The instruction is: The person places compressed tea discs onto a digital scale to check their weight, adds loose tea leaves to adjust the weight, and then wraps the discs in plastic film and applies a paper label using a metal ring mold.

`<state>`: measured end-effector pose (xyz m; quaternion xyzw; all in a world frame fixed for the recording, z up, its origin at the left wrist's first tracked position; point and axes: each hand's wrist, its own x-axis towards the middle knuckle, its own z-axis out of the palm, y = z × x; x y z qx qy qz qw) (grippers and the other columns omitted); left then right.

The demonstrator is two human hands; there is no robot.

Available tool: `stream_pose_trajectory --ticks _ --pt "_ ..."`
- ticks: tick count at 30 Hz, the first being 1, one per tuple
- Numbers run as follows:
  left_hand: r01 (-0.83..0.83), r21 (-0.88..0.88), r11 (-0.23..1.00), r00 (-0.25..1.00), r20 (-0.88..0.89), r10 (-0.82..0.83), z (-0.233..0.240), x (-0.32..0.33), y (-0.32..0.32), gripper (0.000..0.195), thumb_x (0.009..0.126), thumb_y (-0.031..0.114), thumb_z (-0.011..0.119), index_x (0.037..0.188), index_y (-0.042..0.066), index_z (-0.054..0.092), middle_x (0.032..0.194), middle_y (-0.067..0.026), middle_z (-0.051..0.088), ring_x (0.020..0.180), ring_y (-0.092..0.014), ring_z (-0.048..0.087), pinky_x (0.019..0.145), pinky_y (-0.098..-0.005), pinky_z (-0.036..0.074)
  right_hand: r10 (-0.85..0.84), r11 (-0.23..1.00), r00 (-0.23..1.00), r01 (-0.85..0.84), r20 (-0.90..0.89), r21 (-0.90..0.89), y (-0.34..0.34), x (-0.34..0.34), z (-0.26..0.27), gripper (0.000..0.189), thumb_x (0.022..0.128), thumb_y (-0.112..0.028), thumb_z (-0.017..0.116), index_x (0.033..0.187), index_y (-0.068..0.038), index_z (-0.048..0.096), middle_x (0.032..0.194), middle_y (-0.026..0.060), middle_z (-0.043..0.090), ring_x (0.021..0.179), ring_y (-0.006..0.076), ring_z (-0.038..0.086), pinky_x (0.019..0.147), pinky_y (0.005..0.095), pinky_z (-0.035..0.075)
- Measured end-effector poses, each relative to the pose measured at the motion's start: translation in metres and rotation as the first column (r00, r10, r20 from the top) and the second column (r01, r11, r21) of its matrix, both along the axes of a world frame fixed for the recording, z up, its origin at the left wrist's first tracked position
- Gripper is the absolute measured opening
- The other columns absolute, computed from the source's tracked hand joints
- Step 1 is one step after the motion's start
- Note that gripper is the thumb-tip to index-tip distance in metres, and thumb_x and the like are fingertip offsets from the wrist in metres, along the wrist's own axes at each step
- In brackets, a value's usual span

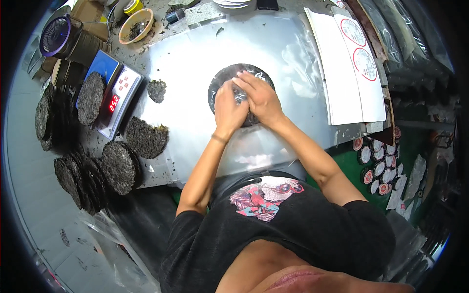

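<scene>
A round, dark cake [223, 74], apparently pressed dried seaweed, lies under shiny, creased transparent film at the middle of the worktop. My left hand [229, 110] rests over its lower left part, fingers close together and pointing away from me. From the right, my right hand [260, 96] reaches across the same cake with its fingers angled to the left. Both hands meet over the middle and hide much of it. Whether the fingertips pinch the film or only press on it is not visible. Transparent plastic sheeting [190, 110] covers the worktop beneath.
Left of my hands lie a loose dark piece [157, 91], a broken cake [147, 137] and stacked cakes [121, 167]. One cake [91, 99] sits on a lit digital scale [122, 91]. Printed paper sheets [346, 69] lie right; a bowl [136, 26] and small fan [55, 36] stand back left.
</scene>
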<state>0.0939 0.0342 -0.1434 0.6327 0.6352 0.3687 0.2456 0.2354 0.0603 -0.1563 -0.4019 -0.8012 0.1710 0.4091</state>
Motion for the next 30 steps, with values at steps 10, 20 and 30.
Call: stream_pose_trajectory --ticks 10,20,30 --pt "0.383 0.229 0.895 0.918 0.012 -0.396 -0.018 -0.059 0.034 0.06 0.07 -0.009 0.052 0.124 0.01 0.069 0.097 -0.0137 0.067 0.093 -0.032 0.064 0.088 -0.042 0.051 -0.133 0.882 0.768 -0.197 -0.627 -0.428 0.003 -0.001 0.018 0.036 0.087 -0.019 0.077 0.116 -0.003 0.064 0.105 0.0099 0.07 0.106 0.0199 0.063 0.093 0.0344 0.051" --pt "0.614 -0.025 0.789 0.733 -0.354 -0.581 0.038 -0.041 0.004 0.113 0.071 0.074 0.073 0.159 0.011 0.037 0.143 -0.0184 0.053 0.135 -0.034 0.05 0.125 -0.0604 0.011 -0.008 1.0 0.76 0.003 0.65 0.008 -0.003 -0.025 -0.009 0.023 0.074 -0.015 0.067 0.095 -0.005 0.071 0.094 0.0155 0.07 0.09 0.0299 0.067 0.07 0.0429 0.052" --pt "0.404 -0.048 0.913 0.768 -0.524 -0.368 0.021 -0.023 -0.008 0.042 0.107 0.027 0.045 0.144 0.017 0.062 0.127 -0.0145 0.063 0.129 -0.031 0.054 0.127 -0.0523 0.018 -0.627 0.724 0.779 0.594 0.027 -0.351 0.105 0.231 0.052 0.049 0.088 -0.011 0.076 0.134 0.003 0.063 0.116 0.0198 0.073 0.103 0.0243 0.072 0.094 0.036 0.057"
